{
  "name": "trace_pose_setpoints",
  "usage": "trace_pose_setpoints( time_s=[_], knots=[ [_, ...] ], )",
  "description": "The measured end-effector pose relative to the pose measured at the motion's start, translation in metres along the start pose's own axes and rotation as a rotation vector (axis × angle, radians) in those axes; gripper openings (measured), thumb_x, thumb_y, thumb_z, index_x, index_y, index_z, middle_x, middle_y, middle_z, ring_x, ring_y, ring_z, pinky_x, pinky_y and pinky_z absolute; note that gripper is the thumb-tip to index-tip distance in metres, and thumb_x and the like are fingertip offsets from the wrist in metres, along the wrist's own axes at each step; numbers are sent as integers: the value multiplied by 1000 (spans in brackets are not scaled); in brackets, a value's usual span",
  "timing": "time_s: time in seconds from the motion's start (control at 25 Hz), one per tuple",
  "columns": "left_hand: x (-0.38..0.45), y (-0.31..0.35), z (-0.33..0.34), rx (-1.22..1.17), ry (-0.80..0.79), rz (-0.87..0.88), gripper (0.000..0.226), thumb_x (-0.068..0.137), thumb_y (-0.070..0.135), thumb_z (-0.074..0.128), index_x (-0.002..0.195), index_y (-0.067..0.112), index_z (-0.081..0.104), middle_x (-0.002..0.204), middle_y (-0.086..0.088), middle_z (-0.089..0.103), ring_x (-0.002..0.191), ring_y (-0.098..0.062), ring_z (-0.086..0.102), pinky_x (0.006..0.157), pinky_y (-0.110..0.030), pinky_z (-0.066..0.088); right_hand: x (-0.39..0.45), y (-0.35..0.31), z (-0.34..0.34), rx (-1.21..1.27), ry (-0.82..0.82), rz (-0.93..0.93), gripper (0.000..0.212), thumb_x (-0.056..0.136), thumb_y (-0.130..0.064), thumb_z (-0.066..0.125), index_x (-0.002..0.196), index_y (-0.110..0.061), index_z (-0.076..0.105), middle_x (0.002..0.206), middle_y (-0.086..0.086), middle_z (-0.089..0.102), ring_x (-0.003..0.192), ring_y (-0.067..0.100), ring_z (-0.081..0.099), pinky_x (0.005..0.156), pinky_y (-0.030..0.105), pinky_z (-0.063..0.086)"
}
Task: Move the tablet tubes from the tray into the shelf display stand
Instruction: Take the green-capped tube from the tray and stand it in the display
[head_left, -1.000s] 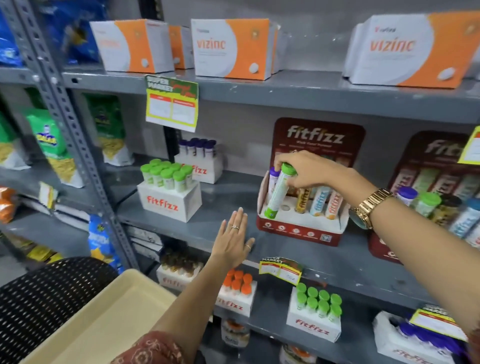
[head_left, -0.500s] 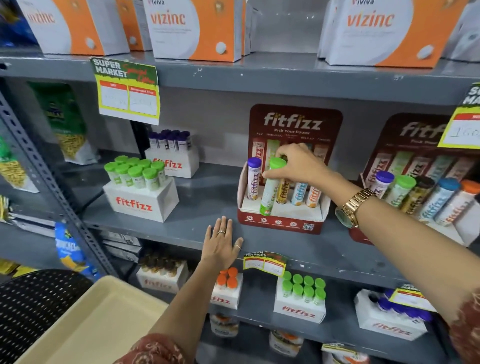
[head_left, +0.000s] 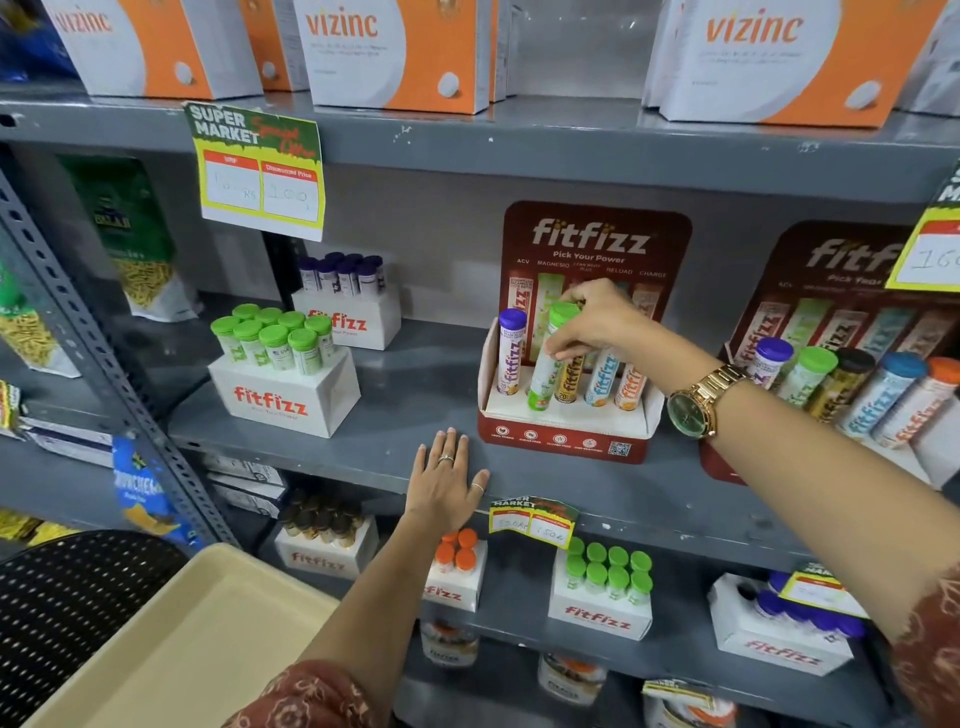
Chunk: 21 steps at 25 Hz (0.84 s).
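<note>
A dark red fitfizz display stand sits on the middle grey shelf. My right hand grips a green-capped tablet tube near its top, the tube's foot resting in the stand's second slot. A purple-capped tube stands to its left; gold, blue and orange tubes stand to its right. My left hand lies flat on the shelf's front edge, fingers spread, holding nothing. The beige tray at the lower left shows no tubes.
White fitfizz boxes with green-capped and purple-capped tubes stand left on the same shelf. A second red stand with tubes is at the right. Vizinc boxes line the shelf above. A black mesh chair is beside the tray.
My right hand has lowered the green-capped tube from a tilt above the stand down into its slot. My left hand has settled flat onto the shelf edge.
</note>
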<state>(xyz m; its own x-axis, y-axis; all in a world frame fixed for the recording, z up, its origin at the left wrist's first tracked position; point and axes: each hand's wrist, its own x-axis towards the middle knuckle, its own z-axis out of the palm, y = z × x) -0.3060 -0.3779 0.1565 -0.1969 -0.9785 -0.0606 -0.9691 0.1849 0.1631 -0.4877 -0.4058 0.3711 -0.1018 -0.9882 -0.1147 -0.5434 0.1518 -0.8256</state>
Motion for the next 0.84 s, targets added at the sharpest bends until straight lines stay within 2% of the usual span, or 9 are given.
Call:
trace_pose_setpoints(
  time_s=[0.12,0.2,0.24,0.32,0.36,0.48,0.6,0.72,0.84],
  knots=[
    [-1,1,0,-5,1,-5,64,98,48,15,148,12,-1,159,-8,-3,145,-24,-6,117,-40,-5,3,7,6,-217,177,-128,62,72,-2,79,129,-9,54,92,15,68,50,13,66,38,14,52],
    [0,1,0,-11,5,-9,63,98,48,16,148,13,0,159,-8,-2,146,-24,-4,118,-40,-4,3,13,13,-328,291,-266,53,75,-22,81,121,-9,59,103,12,63,73,21,68,59,23,58],
    [0,1,0,-12,4,-10,63,98,49,17,148,13,0,159,-7,-2,146,-25,-4,118,-40,-3,3,17,17,-362,311,-311,48,76,-27,80,115,-7,60,103,9,60,83,22,63,69,28,55],
    [1,1,0,-6,-4,-12,64,98,49,17,148,14,0,159,-7,-2,146,-25,-3,118,-40,-3,5,22,25,-413,316,-351,42,78,-31,78,106,-4,61,97,5,60,91,19,57,78,30,50],
    [1,1,0,-5,-7,-12,64,98,49,17,148,14,-1,159,-7,-2,146,-24,-3,117,-39,-4,8,24,28,-435,322,-365,40,78,-32,77,102,-4,62,97,6,64,91,20,60,81,32,52],
    [1,0,-1,-20,-12,-7,64,98,49,18,148,14,-1,159,-8,-2,146,-24,-4,117,-39,-4,14,24,36,-532,317,-367,36,80,-31,76,94,-2,60,85,8,61,80,23,60,81,41,57],
    [0,0,-3,-26,-7,-7,63,98,48,18,148,14,-1,159,-8,-2,146,-24,-4,117,-39,-4,12,21,38,-584,294,-338,28,83,-28,73,90,-8,54,82,9,50,76,21,49,76,37,53],
    [0,1,-3,-31,-12,-7,64,98,48,18,148,14,-1,159,-8,-2,146,-25,-4,117,-39,-4,11,19,39,-598,270,-307,36,85,-25,72,104,1,57,96,17,59,90,29,59,79,40,53],
    [0,1,-2,-25,-3,-7,64,98,48,19,148,14,0,159,-8,-2,146,-25,-4,117,-39,-4,14,15,41,-649,224,-300,41,87,-24,69,116,1,54,114,20,60,105,34,59,81,40,51]
  ],
)
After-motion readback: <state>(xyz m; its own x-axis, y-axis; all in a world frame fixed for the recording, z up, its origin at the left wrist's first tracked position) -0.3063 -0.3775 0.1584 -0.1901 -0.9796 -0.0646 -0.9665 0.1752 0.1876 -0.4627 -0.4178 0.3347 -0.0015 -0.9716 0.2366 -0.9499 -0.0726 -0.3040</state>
